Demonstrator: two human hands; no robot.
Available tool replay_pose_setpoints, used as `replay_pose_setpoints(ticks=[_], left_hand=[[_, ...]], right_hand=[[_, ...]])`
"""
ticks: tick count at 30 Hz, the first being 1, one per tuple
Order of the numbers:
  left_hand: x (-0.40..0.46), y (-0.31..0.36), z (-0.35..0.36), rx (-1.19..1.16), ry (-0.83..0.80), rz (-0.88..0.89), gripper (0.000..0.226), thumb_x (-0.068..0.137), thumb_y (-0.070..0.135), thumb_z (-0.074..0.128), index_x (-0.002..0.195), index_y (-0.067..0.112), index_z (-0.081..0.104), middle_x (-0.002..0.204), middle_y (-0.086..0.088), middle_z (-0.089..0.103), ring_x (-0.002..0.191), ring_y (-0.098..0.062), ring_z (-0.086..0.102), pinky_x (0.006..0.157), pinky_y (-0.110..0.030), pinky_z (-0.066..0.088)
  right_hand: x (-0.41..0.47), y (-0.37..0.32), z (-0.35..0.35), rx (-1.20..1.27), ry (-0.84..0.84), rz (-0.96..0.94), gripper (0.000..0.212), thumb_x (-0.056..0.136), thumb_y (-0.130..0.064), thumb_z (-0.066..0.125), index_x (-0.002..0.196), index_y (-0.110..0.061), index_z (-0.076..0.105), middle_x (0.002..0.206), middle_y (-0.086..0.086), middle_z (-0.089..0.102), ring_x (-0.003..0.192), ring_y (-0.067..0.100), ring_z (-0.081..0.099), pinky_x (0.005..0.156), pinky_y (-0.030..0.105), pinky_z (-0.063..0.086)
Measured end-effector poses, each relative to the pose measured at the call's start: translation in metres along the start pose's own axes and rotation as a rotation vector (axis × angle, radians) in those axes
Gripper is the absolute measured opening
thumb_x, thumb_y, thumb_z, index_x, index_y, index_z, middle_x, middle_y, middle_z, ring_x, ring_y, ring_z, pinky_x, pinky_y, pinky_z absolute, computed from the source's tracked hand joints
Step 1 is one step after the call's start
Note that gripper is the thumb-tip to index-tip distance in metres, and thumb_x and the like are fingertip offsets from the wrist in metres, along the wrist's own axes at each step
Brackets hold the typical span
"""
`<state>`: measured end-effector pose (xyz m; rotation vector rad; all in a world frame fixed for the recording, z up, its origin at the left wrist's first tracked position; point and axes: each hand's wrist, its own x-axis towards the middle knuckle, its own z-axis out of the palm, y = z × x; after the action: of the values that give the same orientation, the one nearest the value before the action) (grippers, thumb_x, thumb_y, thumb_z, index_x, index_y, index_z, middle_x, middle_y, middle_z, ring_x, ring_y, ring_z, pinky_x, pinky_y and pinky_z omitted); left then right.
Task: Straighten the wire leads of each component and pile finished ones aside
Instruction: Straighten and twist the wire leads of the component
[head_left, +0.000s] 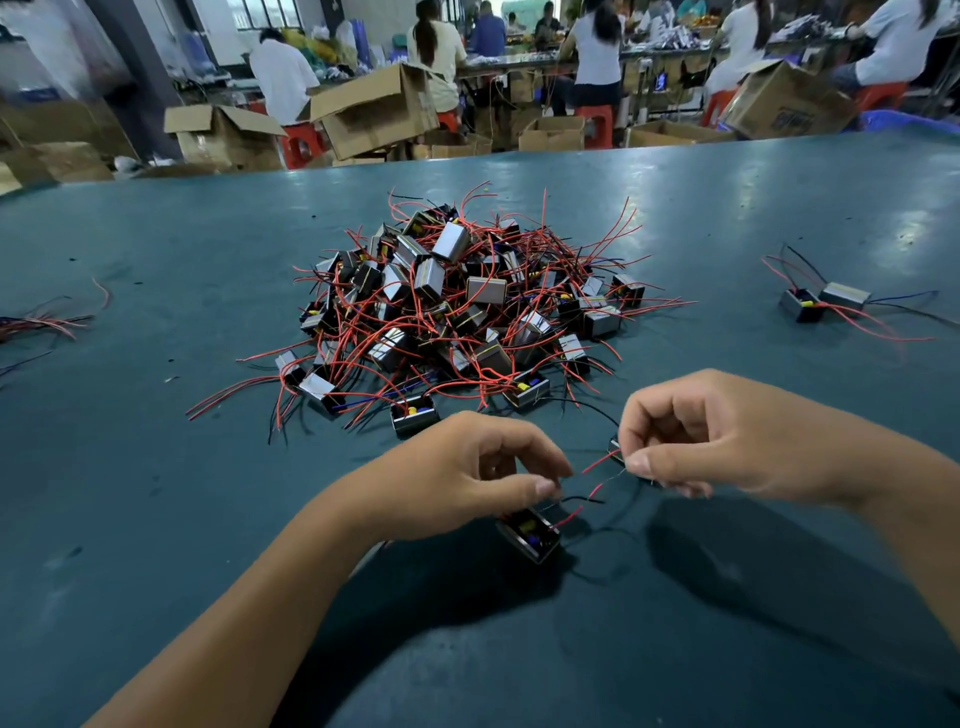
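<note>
With both hands, left (467, 467) and right (691, 436), pinching the lead (597, 488), pull it taut gently, keeping the component (530, 535) down.

Two bare forearms entered from the bottom edge, with no sleeve visible on either up to the frame's edge. The left hand (467, 467) and the right hand (696, 441) wore no gloves, rings or watch. The fingernails were short and unpainted, seen most plainly on both thumbs.
</note>
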<state>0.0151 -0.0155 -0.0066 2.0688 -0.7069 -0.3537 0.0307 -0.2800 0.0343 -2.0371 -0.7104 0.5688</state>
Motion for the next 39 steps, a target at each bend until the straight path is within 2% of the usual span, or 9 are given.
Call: replay_pose_setpoints(ticks=[6, 10, 14, 19, 24, 27, 30, 36, 39], left_hand=[[0.000, -0.001, 0.006, 0.087, -0.021, -0.023, 0.025, 0.090, 0.017, 0.075, 0.111, 0.022, 0.062, 0.095, 0.012, 0.071, 0.063, -0.004, 0.050, 0.062, -0.022, 0.045], [0.000, -0.003, 0.001, 0.077, 0.004, -0.054, 0.027, 0.090, 0.017, 0.075, 0.110, 0.025, 0.059, 0.093, 0.009, 0.071, 0.067, -0.016, 0.059, 0.066, -0.034, 0.050], [-0.002, -0.006, -0.010, 0.061, 0.049, -0.076, 0.028, 0.088, 0.021, 0.077, 0.106, 0.028, 0.057, 0.092, 0.006, 0.072, 0.076, -0.032, 0.065, 0.072, -0.047, 0.054], [-0.001, -0.010, -0.014, 0.085, 0.097, -0.096, 0.025, 0.089, 0.023, 0.076, 0.104, 0.025, 0.057, 0.089, 0.007, 0.070, 0.068, -0.013, 0.059, 0.066, -0.030, 0.050], [-0.001, -0.010, -0.012, 0.151, 0.131, -0.091, 0.019, 0.092, 0.021, 0.072, 0.102, 0.029, 0.057, 0.090, 0.016, 0.066, 0.061, -0.002, 0.051, 0.059, -0.017, 0.043], [-0.001, -0.011, -0.013, 0.153, 0.156, -0.104, 0.020, 0.091, 0.016, 0.072, 0.099, 0.029, 0.058, 0.088, 0.016, 0.065, 0.063, -0.005, 0.053, 0.060, -0.019, 0.045], [-0.002, -0.011, -0.017, 0.203, 0.179, -0.119, 0.019, 0.090, 0.016, 0.073, 0.092, 0.028, 0.058, 0.079, 0.021, 0.063, 0.060, -0.002, 0.051, 0.057, -0.018, 0.044], [-0.005, -0.007, -0.023, 0.331, 0.163, -0.137, 0.016, 0.090, 0.020, 0.074, 0.086, 0.026, 0.059, 0.073, 0.027, 0.060, 0.055, -0.001, 0.049, 0.054, -0.013, 0.039], [-0.004, -0.002, -0.021, 0.444, 0.287, -0.078, 0.013, 0.090, 0.027, 0.072, 0.086, 0.029, 0.060, 0.079, 0.022, 0.057, 0.064, -0.001, 0.049, 0.061, -0.013, 0.038]], right_hand=[[-0.002, 0.001, -0.004, -0.050, -0.067, -0.008, 0.016, 0.090, -0.017, 0.070, 0.077, -0.024, 0.066, 0.062, -0.004, 0.053, 0.057, 0.011, 0.045, 0.053, 0.022, 0.040], [-0.003, 0.002, -0.006, -0.075, -0.069, -0.005, 0.008, 0.083, -0.031, 0.068, 0.078, -0.025, 0.067, 0.064, -0.005, 0.053, 0.058, 0.011, 0.042, 0.054, 0.023, 0.037], [-0.005, 0.004, -0.013, -0.063, -0.084, -0.020, 0.010, 0.089, -0.027, 0.070, 0.080, -0.026, 0.068, 0.067, -0.007, 0.060, 0.060, 0.009, 0.053, 0.057, 0.022, 0.048], [-0.008, 0.006, -0.019, 0.000, -0.059, -0.029, 0.007, 0.087, -0.024, 0.068, 0.080, -0.022, 0.068, 0.068, -0.003, 0.063, 0.060, 0.010, 0.055, 0.058, 0.022, 0.049], [0.002, 0.014, -0.019, 0.024, 0.326, -0.143, 0.015, 0.095, -0.008, 0.060, 0.086, -0.017, 0.069, 0.073, 0.004, 0.069, 0.065, 0.012, 0.063, 0.060, 0.024, 0.052], [0.008, 0.021, -0.015, -0.094, 0.435, -0.139, 0.020, 0.096, -0.003, 0.057, 0.094, -0.020, 0.068, 0.087, -0.004, 0.074, 0.081, 0.008, 0.069, 0.074, 0.029, 0.058], [0.011, 0.026, -0.009, -0.215, 0.426, -0.069, 0.018, 0.095, -0.013, 0.059, 0.095, -0.030, 0.066, 0.091, -0.014, 0.074, 0.089, 0.004, 0.068, 0.085, 0.032, 0.055], [0.011, 0.017, 0.004, -0.331, 0.296, -0.124, 0.005, 0.089, -0.030, 0.069, 0.092, -0.033, 0.066, 0.090, -0.020, 0.069, 0.084, 0.003, 0.065, 0.073, 0.014, 0.048], [0.012, 0.016, 0.009, -0.373, 0.248, -0.168, 0.006, 0.088, -0.031, 0.072, 0.092, -0.031, 0.067, 0.092, -0.020, 0.067, 0.087, 0.005, 0.063, 0.076, 0.012, 0.046]])
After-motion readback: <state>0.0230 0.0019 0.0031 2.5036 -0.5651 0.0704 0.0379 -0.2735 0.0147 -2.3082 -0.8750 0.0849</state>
